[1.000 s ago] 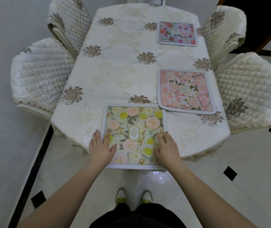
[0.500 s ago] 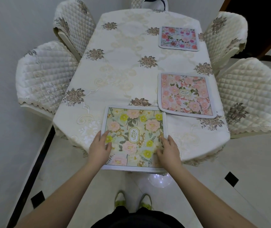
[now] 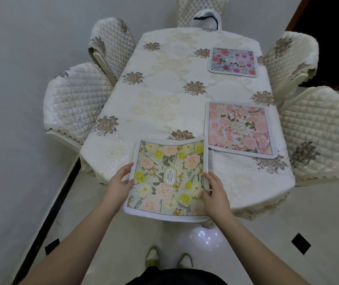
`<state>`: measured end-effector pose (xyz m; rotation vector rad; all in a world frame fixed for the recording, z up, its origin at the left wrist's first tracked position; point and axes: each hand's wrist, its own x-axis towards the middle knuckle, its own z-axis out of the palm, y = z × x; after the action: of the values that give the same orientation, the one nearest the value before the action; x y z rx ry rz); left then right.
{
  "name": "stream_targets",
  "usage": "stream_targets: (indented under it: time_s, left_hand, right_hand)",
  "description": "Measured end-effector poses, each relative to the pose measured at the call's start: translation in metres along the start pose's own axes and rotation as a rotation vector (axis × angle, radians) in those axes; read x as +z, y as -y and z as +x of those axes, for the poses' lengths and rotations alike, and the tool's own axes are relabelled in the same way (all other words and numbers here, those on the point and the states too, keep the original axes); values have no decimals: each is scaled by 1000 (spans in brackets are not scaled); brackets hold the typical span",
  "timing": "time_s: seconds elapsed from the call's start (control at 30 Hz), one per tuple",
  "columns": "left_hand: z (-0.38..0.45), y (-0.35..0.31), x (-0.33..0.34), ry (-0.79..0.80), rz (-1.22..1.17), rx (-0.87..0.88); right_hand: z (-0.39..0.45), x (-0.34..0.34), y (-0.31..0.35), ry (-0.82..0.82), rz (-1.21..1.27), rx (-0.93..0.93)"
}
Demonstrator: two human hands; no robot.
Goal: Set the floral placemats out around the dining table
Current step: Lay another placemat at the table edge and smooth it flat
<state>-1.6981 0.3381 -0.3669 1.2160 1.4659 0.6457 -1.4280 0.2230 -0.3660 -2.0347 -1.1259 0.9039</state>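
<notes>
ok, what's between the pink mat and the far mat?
Head view: only bare tablecloth between the pink mat and the far mat.

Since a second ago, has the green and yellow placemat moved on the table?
Yes. The green and yellow placemat has come back toward the person: its near edge now hangs well past the table edge, and its far edge has drawn away from the brown embroidered flower.

1. Both bare forearms reach forward from the bottom of the view and draw closer together toward the hands.
2. The left hand (image 3: 120, 183) grips the left edge of the yellow-flowered placemat (image 3: 167, 177), thumb on top and fingers curled underneath.
3. The right hand (image 3: 214, 191) grips the mat's right edge, fingers curled round it.
4. The wrists are level, palms facing inward.
</notes>
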Motion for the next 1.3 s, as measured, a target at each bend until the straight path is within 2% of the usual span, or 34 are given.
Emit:
stream_targets:
  time_s: [0.27,0.6,1.03,1.3]
  left_hand:
    - [-25,-1,-20,-174,-120,-54]
    - [-23,-11,-70,-213,-164,-1]
    - [23,-15,-193,-157,-162,134]
    - [61,-29,-204,-95,-155,142]
  right_hand:
    - [-6,8,15,-9,132,-8]
    - [-11,37,56,-56,175,-8]
    - [-3,125,141,-233,221,23]
    - [15,134,157,-282,217,35]
